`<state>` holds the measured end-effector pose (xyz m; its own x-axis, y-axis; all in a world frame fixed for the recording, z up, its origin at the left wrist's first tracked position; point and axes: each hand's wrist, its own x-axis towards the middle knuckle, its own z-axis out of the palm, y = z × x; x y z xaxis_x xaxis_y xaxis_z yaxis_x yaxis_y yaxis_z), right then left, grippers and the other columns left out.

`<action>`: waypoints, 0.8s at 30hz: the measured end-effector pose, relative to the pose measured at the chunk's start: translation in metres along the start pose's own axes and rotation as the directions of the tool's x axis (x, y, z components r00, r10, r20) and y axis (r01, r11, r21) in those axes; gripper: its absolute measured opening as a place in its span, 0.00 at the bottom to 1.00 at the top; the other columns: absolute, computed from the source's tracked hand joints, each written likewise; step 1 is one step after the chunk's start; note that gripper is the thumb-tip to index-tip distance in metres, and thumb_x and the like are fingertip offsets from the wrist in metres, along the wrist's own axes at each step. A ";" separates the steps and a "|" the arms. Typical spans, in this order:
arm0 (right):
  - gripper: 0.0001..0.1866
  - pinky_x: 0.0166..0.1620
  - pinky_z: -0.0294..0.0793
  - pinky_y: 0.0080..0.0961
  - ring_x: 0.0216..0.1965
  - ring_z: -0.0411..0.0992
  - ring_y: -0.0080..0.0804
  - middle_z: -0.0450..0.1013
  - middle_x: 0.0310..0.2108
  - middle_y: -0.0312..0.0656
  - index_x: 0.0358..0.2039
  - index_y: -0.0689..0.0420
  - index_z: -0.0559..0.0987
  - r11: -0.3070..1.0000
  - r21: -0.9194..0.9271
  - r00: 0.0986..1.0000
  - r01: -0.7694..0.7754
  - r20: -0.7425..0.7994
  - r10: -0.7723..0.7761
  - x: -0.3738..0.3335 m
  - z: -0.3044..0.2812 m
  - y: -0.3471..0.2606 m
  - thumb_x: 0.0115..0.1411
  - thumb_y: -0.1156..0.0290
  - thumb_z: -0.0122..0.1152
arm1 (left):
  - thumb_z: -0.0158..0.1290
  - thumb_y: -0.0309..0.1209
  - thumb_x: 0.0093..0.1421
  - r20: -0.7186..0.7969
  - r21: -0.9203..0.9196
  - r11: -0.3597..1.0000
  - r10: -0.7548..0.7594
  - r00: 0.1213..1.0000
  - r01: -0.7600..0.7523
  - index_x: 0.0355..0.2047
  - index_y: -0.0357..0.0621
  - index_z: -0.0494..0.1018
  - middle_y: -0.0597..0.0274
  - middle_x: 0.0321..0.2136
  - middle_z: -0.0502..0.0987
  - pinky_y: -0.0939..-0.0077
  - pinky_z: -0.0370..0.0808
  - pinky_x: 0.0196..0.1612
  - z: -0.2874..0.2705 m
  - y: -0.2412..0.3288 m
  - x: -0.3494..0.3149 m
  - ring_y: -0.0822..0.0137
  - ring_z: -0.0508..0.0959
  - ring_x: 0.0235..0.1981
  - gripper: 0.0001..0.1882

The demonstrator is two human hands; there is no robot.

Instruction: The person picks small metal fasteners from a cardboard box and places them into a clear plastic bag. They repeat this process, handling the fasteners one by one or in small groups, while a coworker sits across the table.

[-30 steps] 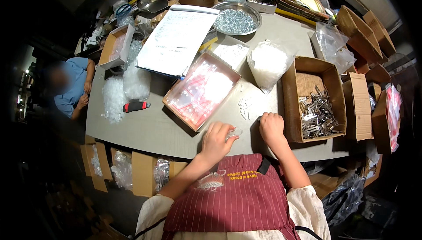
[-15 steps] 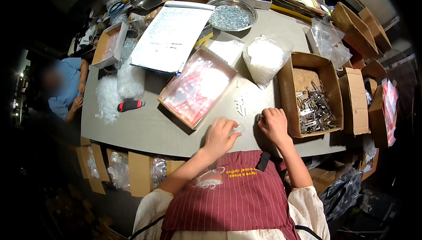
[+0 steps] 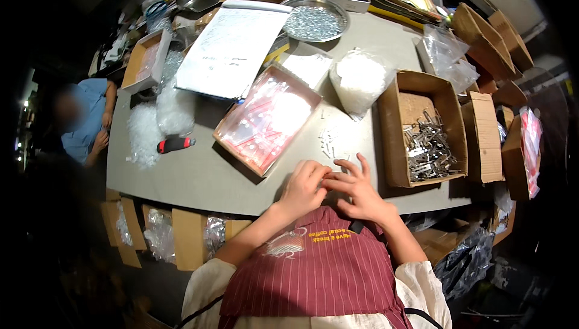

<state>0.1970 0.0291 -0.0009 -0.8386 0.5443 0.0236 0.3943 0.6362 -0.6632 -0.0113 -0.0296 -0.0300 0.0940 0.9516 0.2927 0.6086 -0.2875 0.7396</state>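
At the table's near edge my two hands meet in front of the maroon apron [image 3: 301,268]. My left hand [image 3: 301,188] is closed, its fingertips around a small clear plastic piece that showed there earlier and is now hidden. My right hand [image 3: 358,193] presses thumb and fingertips against the left fingertips, with other fingers raised and spread; what it pinches is too small to make out. Just beyond the hands, several small whitish pieces [image 3: 328,143] lie loose on the grey table [image 3: 193,178].
Left of the hands stands a shallow box [image 3: 240,156] of clear and red plastic bags. A cardboard box [image 3: 392,127] holds metal clips [image 3: 429,151] on the right. Behind are a white-filled bag [image 3: 359,82], a metal bowl [image 3: 345,22] and a clipboard [image 3: 226,51]. A person [image 3: 87,118] sits left.
My right hand has come left from beside the clip box to join my left hand. The clear piece in my left fingers is now covered. The view has shifted slightly.
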 end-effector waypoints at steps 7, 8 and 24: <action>0.22 0.69 0.50 0.56 0.66 0.62 0.51 0.72 0.60 0.43 0.47 0.46 0.85 0.994 0.089 0.997 -0.067 -0.019 0.069 0.004 -0.019 -0.027 0.49 0.68 0.65 | 0.62 0.24 0.47 0.064 0.027 1.000 0.007 0.998 -0.009 0.42 0.43 0.73 0.52 0.40 0.75 0.52 0.70 0.48 0.009 -0.014 0.000 0.44 0.73 0.46 0.19; 0.17 0.65 0.61 0.51 0.61 0.67 0.49 0.74 0.56 0.44 0.42 0.47 0.85 0.971 0.188 0.987 -0.148 -0.027 0.156 0.010 -0.025 -0.031 0.49 0.67 0.64 | 0.63 0.25 0.49 0.064 0.015 0.999 -0.042 0.997 0.041 0.41 0.42 0.73 0.51 0.39 0.75 0.52 0.70 0.47 0.015 -0.018 -0.003 0.44 0.74 0.44 0.18; 0.14 0.46 0.78 0.37 0.43 0.79 0.47 0.78 0.40 0.48 0.44 0.59 0.80 0.982 -0.013 0.779 -0.191 -0.611 0.143 -0.009 -0.122 0.057 0.55 0.78 0.63 | 0.64 0.24 0.57 0.076 -0.323 0.857 -0.400 0.913 0.402 0.43 0.41 0.73 0.64 0.32 0.78 0.76 0.76 0.41 0.057 0.009 0.000 0.73 0.78 0.34 0.15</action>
<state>0.2727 0.1273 0.0519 -0.3669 0.8489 0.3804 0.5519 0.5278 -0.6456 0.0389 -0.0264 -0.0579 -0.0975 0.9925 -0.0743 0.3048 0.1009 0.9471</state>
